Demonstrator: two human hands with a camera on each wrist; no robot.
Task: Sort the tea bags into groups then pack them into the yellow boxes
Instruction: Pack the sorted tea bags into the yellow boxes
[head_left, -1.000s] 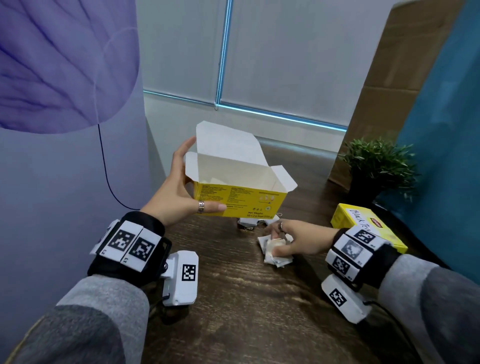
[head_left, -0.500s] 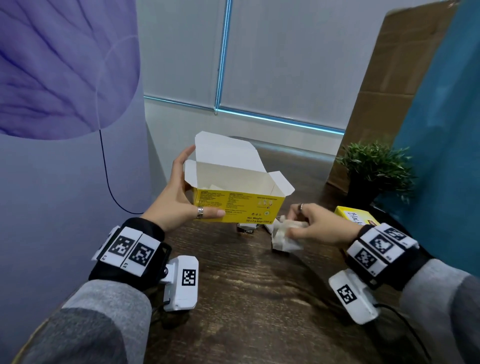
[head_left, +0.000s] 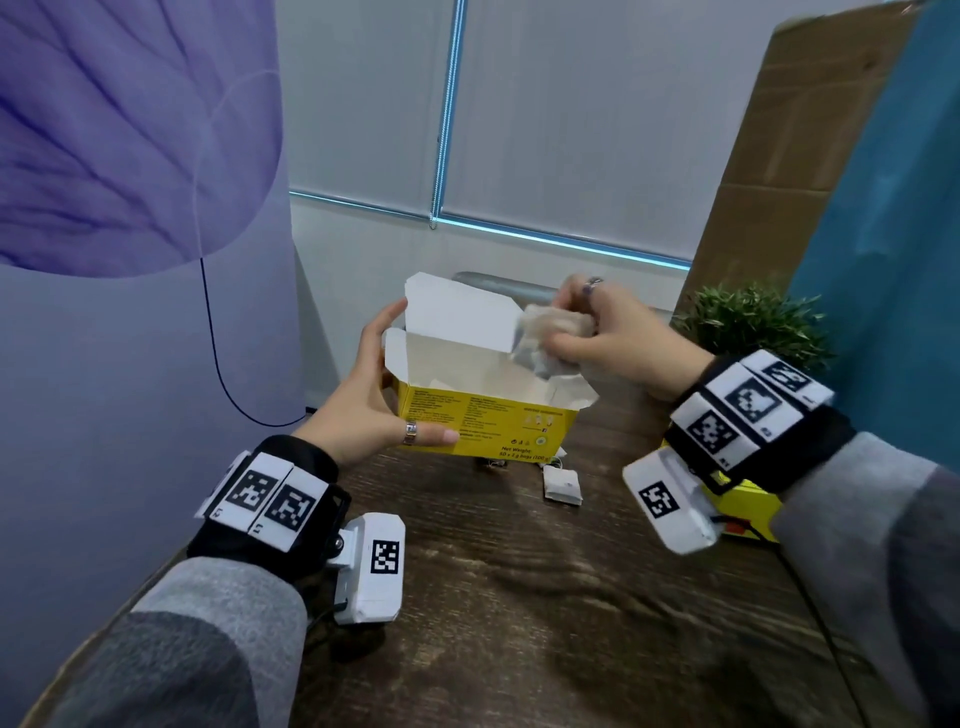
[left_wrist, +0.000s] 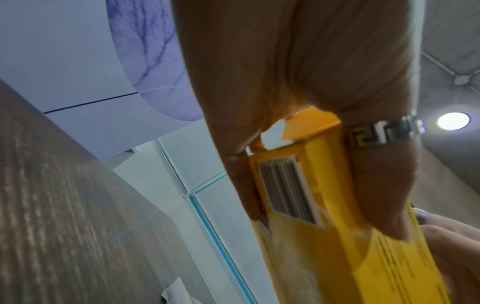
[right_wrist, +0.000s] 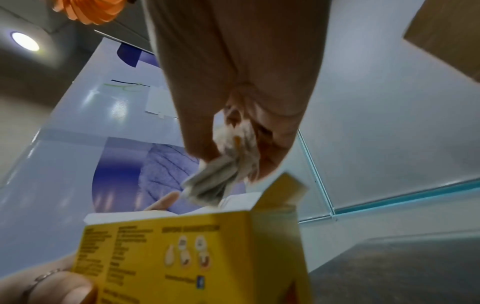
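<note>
Right hand (head_left: 602, 332) now risen from the table to frame centre, fingers clutching a bunch of tea bags (head_left: 553, 338) over the open yellow box (head_left: 488, 426), left hand (head_left: 374, 400) still gripping the box's side, one tea bag (head_left: 562, 484) left on the table (head_left: 545, 597) below.

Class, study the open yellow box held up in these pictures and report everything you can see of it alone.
The open yellow box looks like thin cardboard, yellow outside with small print, pictograms and a barcode, plain white inside. Its top flaps stand open. It is held upright above the wooden table. The left hand grips its left end, thumb across the front. The right hand holds a bunch of tea bags over its open right end. What lies inside cannot be seen.
</note>
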